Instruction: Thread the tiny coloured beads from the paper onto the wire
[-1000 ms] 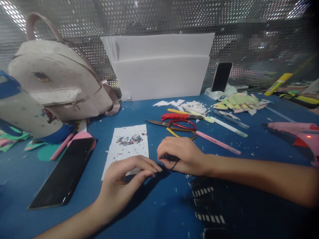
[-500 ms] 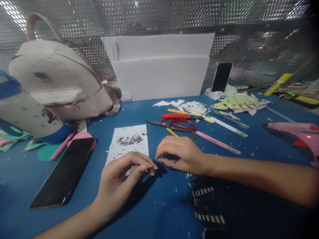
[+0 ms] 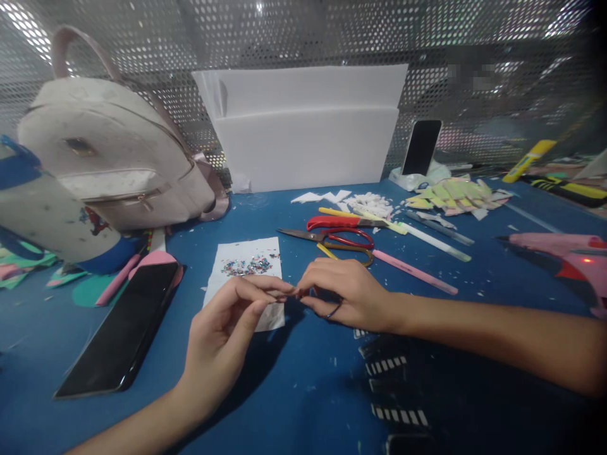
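My left hand [image 3: 227,322] is over the near part of a white paper sheet [image 3: 270,318], its fingertips meeting those of my right hand. My right hand [image 3: 346,294] has its fingers curled to a pinch, with a thin dark blue loop at one finger. Anything between the fingertips of either hand is too small to make out. Small multicoloured bits [image 3: 246,266] lie heaped on the sheet. Red-handled scissors [image 3: 348,237] rest just beyond my right hand.
A black phone [image 3: 121,328] lies at left near a bottle [image 3: 71,221] and backpack [image 3: 118,151]. White boards [image 3: 308,145] stand behind. Pens, a cutter [image 3: 334,222] and foam scraps are beyond the hands. A pink glue gun [image 3: 559,243] lies right; striped strips [image 3: 401,415] lie near.
My left hand has moved slightly up and its fingertips have come against those of my right hand. More of the paper's near edge shows. My right hand has barely moved.
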Demonstrator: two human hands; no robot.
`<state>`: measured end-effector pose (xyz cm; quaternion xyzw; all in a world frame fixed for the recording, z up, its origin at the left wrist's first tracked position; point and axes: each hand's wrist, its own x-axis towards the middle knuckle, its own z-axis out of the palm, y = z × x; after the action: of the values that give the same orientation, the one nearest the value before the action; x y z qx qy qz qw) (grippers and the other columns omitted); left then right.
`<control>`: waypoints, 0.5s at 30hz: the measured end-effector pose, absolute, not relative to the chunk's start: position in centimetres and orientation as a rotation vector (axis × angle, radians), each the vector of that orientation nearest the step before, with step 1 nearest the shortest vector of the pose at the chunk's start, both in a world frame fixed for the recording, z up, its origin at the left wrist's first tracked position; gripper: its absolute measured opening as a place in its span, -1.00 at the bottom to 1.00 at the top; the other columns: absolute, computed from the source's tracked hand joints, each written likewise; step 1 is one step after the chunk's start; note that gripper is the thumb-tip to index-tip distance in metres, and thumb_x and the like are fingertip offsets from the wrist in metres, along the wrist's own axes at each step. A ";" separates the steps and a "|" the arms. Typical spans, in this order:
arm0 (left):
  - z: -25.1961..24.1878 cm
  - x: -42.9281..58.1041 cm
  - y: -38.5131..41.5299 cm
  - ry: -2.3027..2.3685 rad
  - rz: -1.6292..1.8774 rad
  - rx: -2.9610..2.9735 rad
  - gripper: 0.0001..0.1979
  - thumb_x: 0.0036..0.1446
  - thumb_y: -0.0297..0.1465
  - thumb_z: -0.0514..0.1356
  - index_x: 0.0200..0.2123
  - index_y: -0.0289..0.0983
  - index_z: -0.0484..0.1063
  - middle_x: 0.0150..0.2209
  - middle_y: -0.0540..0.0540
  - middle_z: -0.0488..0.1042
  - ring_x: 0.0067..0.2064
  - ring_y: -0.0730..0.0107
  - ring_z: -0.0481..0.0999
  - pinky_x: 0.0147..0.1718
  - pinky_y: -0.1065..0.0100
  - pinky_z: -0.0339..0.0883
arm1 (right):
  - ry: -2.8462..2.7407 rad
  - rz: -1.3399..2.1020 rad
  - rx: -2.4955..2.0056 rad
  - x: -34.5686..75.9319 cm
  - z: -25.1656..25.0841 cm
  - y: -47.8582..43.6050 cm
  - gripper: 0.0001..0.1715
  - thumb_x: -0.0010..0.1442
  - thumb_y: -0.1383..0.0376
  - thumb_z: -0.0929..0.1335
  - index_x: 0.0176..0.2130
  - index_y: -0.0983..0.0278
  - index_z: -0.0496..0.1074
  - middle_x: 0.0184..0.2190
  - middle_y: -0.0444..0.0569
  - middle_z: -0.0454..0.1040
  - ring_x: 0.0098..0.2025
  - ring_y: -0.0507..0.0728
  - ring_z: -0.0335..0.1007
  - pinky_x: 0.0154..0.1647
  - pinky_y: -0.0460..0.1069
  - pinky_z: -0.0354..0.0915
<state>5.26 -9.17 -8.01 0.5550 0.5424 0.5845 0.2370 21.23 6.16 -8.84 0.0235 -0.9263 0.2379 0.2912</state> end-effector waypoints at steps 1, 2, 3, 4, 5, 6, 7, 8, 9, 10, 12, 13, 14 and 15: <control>-8.0 5.3 -9.1 1.491 1.599 1.528 -0.83 0.30 -0.50 0.07 -0.32 -0.22 0.40 -0.16 -0.03 0.52 -0.04 0.36 0.49 -0.03 0.33 0.36 | -2.469 0.635 0.064 21.2 -8.8 6.2 -0.87 0.29 0.34 0.26 -0.27 0.30 0.39 -0.37 -0.05 0.46 -0.30 0.04 0.34 -0.28 -0.05 0.24; -8.0 5.3 -9.1 1.492 1.599 1.534 -0.83 0.30 -0.50 0.07 -0.32 -0.22 0.40 -0.14 -0.03 0.52 -0.02 0.36 0.49 -0.02 0.32 0.36 | -2.468 0.634 0.063 21.3 -8.8 6.2 -0.87 0.28 0.37 0.26 -0.29 0.30 0.39 -0.38 -0.06 0.45 -0.32 0.04 0.32 -0.29 -0.06 0.22; -8.0 5.3 -9.0 1.488 1.600 1.539 -0.83 0.30 -0.50 0.06 -0.32 -0.22 0.40 -0.12 -0.04 0.51 -0.01 0.35 0.48 -0.01 0.31 0.36 | -2.473 0.635 0.065 21.3 -8.8 6.2 -0.87 0.27 0.40 0.25 -0.31 0.30 0.39 -0.40 -0.07 0.44 -0.34 0.03 0.30 -0.30 -0.06 0.21; -8.0 5.3 -9.0 1.480 1.602 1.543 -0.83 0.31 -0.50 0.06 -0.32 -0.21 0.40 -0.11 -0.04 0.50 0.01 0.34 0.47 -0.01 0.30 0.36 | -2.481 0.637 0.069 21.3 -8.7 6.2 -0.87 0.25 0.42 0.25 -0.31 0.30 0.38 -0.41 -0.08 0.43 -0.34 0.03 0.29 -0.31 -0.06 0.21; -8.0 5.3 -8.9 1.473 1.604 1.547 -0.82 0.31 -0.50 0.05 -0.32 -0.21 0.40 -0.09 -0.04 0.49 0.02 0.33 0.46 -0.01 0.29 0.37 | -2.489 0.639 0.071 21.3 -8.7 6.2 -0.87 0.24 0.43 0.25 -0.31 0.31 0.38 -0.40 -0.08 0.42 -0.34 0.02 0.29 -0.30 -0.07 0.20; -8.0 5.3 -8.9 1.469 1.607 1.549 -0.82 0.31 -0.50 0.05 -0.32 -0.21 0.40 -0.07 -0.04 0.49 0.04 0.33 0.45 0.00 0.29 0.36 | -2.495 0.643 0.070 21.3 -8.7 6.2 -0.88 0.25 0.42 0.26 -0.30 0.31 0.38 -0.40 -0.08 0.43 -0.33 0.02 0.30 -0.30 -0.07 0.21; -8.0 5.3 -8.9 1.470 1.606 1.552 -0.83 0.31 -0.50 0.06 -0.31 -0.21 0.40 -0.06 -0.05 0.48 0.05 0.33 0.44 0.01 0.29 0.36 | -2.495 0.643 0.065 21.3 -8.7 6.1 -0.89 0.26 0.41 0.26 -0.28 0.31 0.38 -0.39 -0.07 0.44 -0.33 0.03 0.30 -0.29 -0.07 0.21; -8.0 5.3 -8.9 1.474 1.601 1.556 -0.83 0.30 -0.50 0.06 -0.31 -0.21 0.40 -0.04 -0.05 0.47 0.05 0.33 0.44 0.03 0.29 0.35 | -2.494 0.641 0.058 21.4 -8.7 6.1 -0.89 0.27 0.39 0.26 -0.27 0.32 0.38 -0.38 -0.07 0.45 -0.32 0.03 0.31 -0.29 -0.07 0.21; -8.0 5.3 -9.0 1.479 1.595 1.563 -0.83 0.30 -0.50 0.06 -0.32 -0.21 0.40 -0.02 -0.05 0.46 0.06 0.33 0.43 0.04 0.28 0.33 | -2.490 0.634 0.052 21.4 -8.7 6.1 -0.89 0.28 0.37 0.26 -0.26 0.32 0.38 -0.37 -0.07 0.46 -0.32 0.03 0.32 -0.29 -0.06 0.22; -8.0 5.3 -9.0 1.484 1.589 1.573 -0.83 0.30 -0.50 0.06 -0.33 -0.21 0.40 -0.01 -0.05 0.46 0.06 0.32 0.43 0.05 0.28 0.32 | -2.485 0.626 0.044 21.4 -8.7 6.1 -0.89 0.28 0.35 0.27 -0.24 0.31 0.38 -0.36 -0.06 0.46 -0.31 0.03 0.32 -0.29 -0.06 0.22; -8.0 5.2 -9.0 1.489 1.574 1.595 -0.82 0.30 -0.51 0.06 -0.35 -0.21 0.39 0.00 -0.04 0.46 0.07 0.31 0.42 0.06 0.27 0.30 | -2.478 0.618 0.025 21.4 -8.7 6.0 -0.90 0.27 0.35 0.28 -0.21 0.31 0.38 -0.34 -0.06 0.47 -0.31 0.03 0.33 -0.29 -0.06 0.23; -8.0 5.2 -9.0 1.493 1.565 1.606 -0.82 0.30 -0.51 0.06 -0.35 -0.21 0.38 0.01 -0.04 0.45 0.08 0.31 0.42 0.06 0.26 0.29 | -2.477 0.619 0.009 21.4 -8.7 6.0 -0.89 0.27 0.34 0.29 -0.19 0.30 0.38 -0.32 -0.06 0.47 -0.31 0.03 0.33 -0.29 -0.07 0.23; -8.0 5.2 -9.0 1.498 1.556 1.617 -0.82 0.29 -0.51 0.06 -0.35 -0.21 0.38 0.02 -0.04 0.44 0.09 0.31 0.41 0.08 0.26 0.27 | -2.475 0.622 -0.010 21.4 -8.7 6.0 -0.88 0.26 0.34 0.29 -0.17 0.30 0.38 -0.31 -0.06 0.47 -0.30 0.03 0.33 -0.29 -0.07 0.24; -8.1 5.1 -9.0 1.503 1.543 1.627 -0.82 0.29 -0.51 0.06 -0.34 -0.20 0.38 0.03 -0.03 0.43 0.10 0.31 0.39 0.10 0.25 0.25 | -2.474 0.628 -0.027 21.4 -8.7 6.0 -0.86 0.26 0.33 0.29 -0.15 0.30 0.37 -0.29 -0.05 0.47 -0.30 0.03 0.34 -0.28 -0.06 0.25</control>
<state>5.14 -9.01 -8.10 0.5881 0.5433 0.5576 0.2192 21.39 6.04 -8.68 -0.0103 -0.9275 0.2354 0.2901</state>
